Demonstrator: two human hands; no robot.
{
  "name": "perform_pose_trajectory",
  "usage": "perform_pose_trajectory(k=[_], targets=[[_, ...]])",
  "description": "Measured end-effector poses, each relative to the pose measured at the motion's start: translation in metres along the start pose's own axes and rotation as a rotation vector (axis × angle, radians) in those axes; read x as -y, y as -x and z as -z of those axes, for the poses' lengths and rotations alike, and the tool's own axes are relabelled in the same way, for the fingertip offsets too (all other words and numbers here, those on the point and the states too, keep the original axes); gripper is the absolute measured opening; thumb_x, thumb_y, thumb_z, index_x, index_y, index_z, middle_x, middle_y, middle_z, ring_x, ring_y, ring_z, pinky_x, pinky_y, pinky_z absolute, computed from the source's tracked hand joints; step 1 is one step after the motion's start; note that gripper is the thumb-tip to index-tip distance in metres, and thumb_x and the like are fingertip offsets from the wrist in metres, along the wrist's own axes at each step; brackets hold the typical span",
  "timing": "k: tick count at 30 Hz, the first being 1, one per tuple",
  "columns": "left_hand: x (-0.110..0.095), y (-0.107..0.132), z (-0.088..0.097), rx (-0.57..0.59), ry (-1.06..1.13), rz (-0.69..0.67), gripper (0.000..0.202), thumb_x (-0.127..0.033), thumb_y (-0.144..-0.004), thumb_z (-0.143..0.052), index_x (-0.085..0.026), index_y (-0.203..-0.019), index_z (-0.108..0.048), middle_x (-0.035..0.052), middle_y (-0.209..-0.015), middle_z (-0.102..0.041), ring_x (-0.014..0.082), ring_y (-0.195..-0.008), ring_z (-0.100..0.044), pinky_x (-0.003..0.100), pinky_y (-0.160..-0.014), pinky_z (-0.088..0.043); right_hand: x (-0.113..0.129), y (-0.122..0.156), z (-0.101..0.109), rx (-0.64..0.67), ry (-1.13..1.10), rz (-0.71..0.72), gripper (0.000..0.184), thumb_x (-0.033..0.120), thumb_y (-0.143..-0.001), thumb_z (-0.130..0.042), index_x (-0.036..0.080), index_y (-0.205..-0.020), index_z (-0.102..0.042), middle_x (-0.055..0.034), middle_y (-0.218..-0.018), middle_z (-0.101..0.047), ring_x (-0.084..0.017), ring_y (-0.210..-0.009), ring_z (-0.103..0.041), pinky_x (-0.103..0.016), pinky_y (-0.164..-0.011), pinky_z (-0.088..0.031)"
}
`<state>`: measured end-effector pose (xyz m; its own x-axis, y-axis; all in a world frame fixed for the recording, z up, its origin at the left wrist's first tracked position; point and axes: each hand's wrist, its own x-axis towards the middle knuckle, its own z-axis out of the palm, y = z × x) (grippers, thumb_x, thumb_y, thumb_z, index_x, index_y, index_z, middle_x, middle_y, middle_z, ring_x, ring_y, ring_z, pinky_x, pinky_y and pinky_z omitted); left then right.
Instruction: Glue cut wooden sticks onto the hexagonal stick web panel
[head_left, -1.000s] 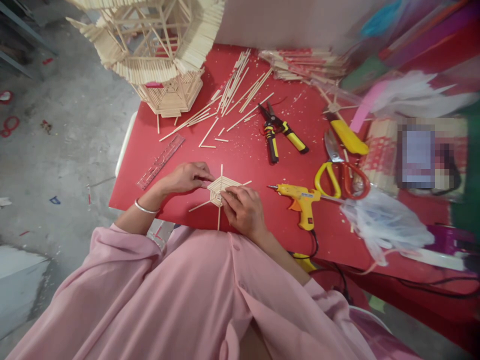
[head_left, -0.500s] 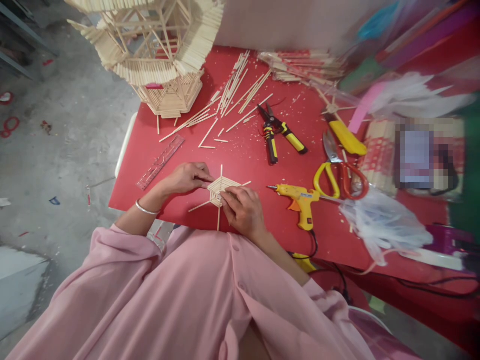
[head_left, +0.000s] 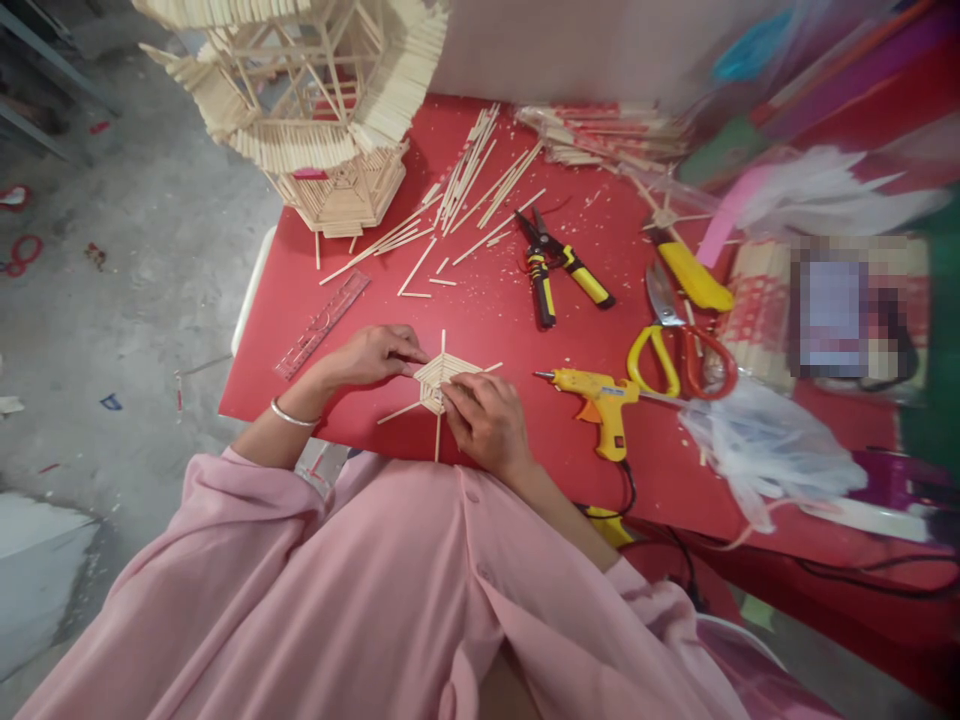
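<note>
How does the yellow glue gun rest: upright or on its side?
On its side: the glue gun lies along the red table, its broad side facing up.

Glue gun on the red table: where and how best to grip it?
Probably the handle, from the near side: the glue gun lies flat with its handle pointing that way, the metal nozzle points left, and the scissors crowd its rear end. Mind the cord at the handle's base.

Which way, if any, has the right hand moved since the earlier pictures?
No: against the clear ruler, the right hand shows no visible shift, still touching the hexagonal stick web.
</note>
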<state>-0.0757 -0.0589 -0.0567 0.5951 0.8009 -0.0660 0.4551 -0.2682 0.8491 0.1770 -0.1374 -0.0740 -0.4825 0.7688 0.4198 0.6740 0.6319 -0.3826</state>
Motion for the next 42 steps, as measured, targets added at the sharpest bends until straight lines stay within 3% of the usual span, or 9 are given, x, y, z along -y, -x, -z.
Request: perform_pose_trajectory(k=[7, 28, 31, 37, 42], targets=[[0.0, 0.001, -0.002, -0.013, 0.004, 0.007, 0.029, -0.009, -0.082, -0.068, -0.023, -0.102, -0.083, 0.0044, -0.096, -0.075, 0.0137, -0.087, -0.07, 0.023, -0.081, -0.056, 0.0, 0.002, 0.0, 0.068, -0.011, -0.041, 0.026, 0.028, -0.099, -0.057, 0.022, -0.119, -0.072, -0.0098, -0.115, -0.074, -0.025, -0.11, -0.061, -0.041, -0.091, -0.045], [0.003, 0.001, 0.004, 0.036, -0.11, -0.041, 0.029, -0.017, -0.083, -0.071, -0.024, -0.109, -0.081, 0.0046, -0.103, -0.074, 0.0156, -0.091, -0.069, 0.026, -0.086, -0.053, -0.001, 0.0, -0.003, 0.012, 0.016, -0.023, 0.024, 0.026, -0.099, -0.057, 0.021, -0.116, -0.074, -0.0094, -0.113, -0.074, -0.024, -0.107, -0.061, -0.039, -0.089, -0.045], [0.0, 0.007, -0.001, -0.056, -0.145, -0.059, 0.026, -0.015, -0.083, -0.07, -0.022, -0.105, -0.081, 0.0052, -0.101, -0.074, 0.0157, -0.09, -0.069, 0.027, -0.085, -0.054, -0.001, 0.0, -0.004, -0.006, 0.018, -0.018, 0.026, 0.026, -0.099, -0.057, 0.021, -0.119, -0.073, -0.0093, -0.113, -0.075, -0.024, -0.107, -0.062, -0.04, -0.09, -0.046], [-0.001, 0.025, -0.02, -0.348, -0.216, -0.03, 0.011, -0.02, -0.087, -0.071, -0.019, -0.091, -0.081, 0.006, -0.095, -0.07, 0.0163, -0.086, -0.068, 0.03, -0.085, -0.055, -0.003, 0.001, -0.003, -0.111, 0.003, 0.012, 0.023, 0.025, -0.099, -0.058, 0.021, -0.114, -0.073, -0.0092, -0.109, -0.076, -0.024, -0.104, -0.064, -0.04, -0.092, -0.047], [0.005, 0.023, -0.027, -0.434, -0.299, -0.07, 0.011, -0.019, -0.089, -0.069, -0.019, -0.086, -0.08, 0.0071, -0.096, -0.07, 0.0175, -0.089, -0.067, 0.032, -0.085, -0.053, -0.006, 0.005, -0.005, -0.185, 0.003, -0.008, 0.025, 0.025, -0.099, -0.056, 0.022, -0.117, -0.073, -0.0099, -0.106, -0.075, -0.024, -0.1, -0.064, -0.04, -0.09, -0.049]])
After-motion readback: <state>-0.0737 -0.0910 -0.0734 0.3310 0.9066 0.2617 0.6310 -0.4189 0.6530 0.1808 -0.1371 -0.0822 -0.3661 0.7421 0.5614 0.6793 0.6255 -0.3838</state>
